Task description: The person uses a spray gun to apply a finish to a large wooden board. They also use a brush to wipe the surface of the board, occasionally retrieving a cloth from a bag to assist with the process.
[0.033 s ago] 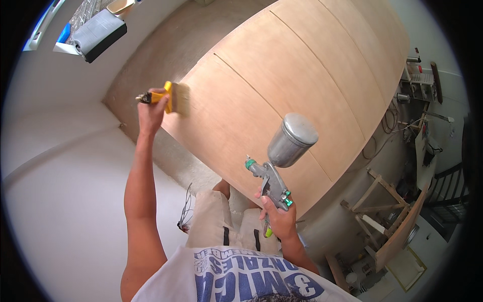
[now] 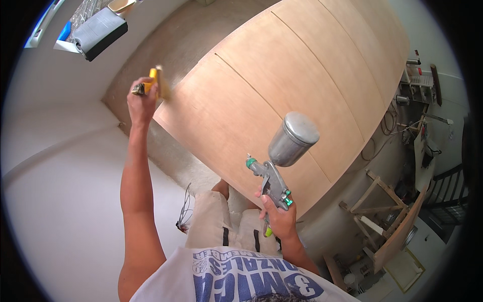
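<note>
My left hand (image 2: 141, 103) is closed around the yellow handle of a wide, flat paintbrush (image 2: 161, 86). Its bristles, turned nearly edge-on and a little blurred, are at the near left edge of a large pale wooden panel (image 2: 236, 105). Whether they touch the wood I cannot tell. In my right hand (image 2: 282, 216) is a metal spray gun (image 2: 274, 183) with green fittings and a silver cup (image 2: 294, 138) on top. My fingers wrap its grip, and the gun is held over the panel's near edge, its nozzle pointing left.
Dark grooves cross the panel. A white wall (image 2: 65, 166) runs along the left, with a grey case (image 2: 100, 32) in an opening above. Loose wires (image 2: 185, 214) hang by my leg. On the right stand a wooden frame (image 2: 377, 201), a leaning board (image 2: 402, 231) and a cluttered shelf (image 2: 420, 85).
My left hand and the brush have moved left and slightly up, from over the panel to its edge, and the brush has turned edge-on. My right hand and the spray gun have barely moved.
</note>
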{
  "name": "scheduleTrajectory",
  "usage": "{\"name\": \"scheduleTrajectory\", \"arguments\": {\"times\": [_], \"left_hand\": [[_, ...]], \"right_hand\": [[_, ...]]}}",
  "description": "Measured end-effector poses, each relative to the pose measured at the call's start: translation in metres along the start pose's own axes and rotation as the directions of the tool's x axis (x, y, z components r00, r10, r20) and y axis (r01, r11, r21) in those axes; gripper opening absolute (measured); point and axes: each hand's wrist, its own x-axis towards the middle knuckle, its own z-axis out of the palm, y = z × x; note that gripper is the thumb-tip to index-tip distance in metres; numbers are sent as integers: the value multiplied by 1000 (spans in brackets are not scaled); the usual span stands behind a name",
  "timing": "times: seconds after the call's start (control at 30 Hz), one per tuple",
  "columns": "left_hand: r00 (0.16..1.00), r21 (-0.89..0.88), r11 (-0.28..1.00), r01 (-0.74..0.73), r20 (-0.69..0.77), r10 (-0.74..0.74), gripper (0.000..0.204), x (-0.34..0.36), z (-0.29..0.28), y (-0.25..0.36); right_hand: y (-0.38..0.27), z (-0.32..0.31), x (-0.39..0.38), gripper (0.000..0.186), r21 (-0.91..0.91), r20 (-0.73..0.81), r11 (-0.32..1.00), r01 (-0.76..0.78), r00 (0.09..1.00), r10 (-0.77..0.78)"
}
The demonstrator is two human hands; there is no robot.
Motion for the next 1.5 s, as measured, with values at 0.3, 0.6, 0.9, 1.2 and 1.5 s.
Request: {"name": "scheduleTrajectory", "arguments": {"times": [0.3, 0.6, 0.9, 1.2, 1.5], "left_hand": [[969, -164, 983, 79, 244, -37, 28, 54, 98, 69], [964, 79, 995, -58, 264, 35, 28, 50, 58, 85], [954, 446, 843, -300, 118, 277, 26, 121, 81, 78], [934, 284, 947, -149, 355, 40, 27, 91, 94, 84], [731, -214, 930, 300, 678, -79, 20, 37, 54, 60]], "right_hand": [[-9, 29, 22, 28, 49, 13, 995, 83, 996, -84], [-10, 6, 32, 31, 79, -41, 981, 178, 984, -176], [9, -8, 17, 30, 58, -10, 992, 114, 994, -113], [8, 10, 22, 29, 107, -90, 974, 200, 978, -191], [21, 3, 22, 28, 115, -80, 982, 149, 987, -140]]}}
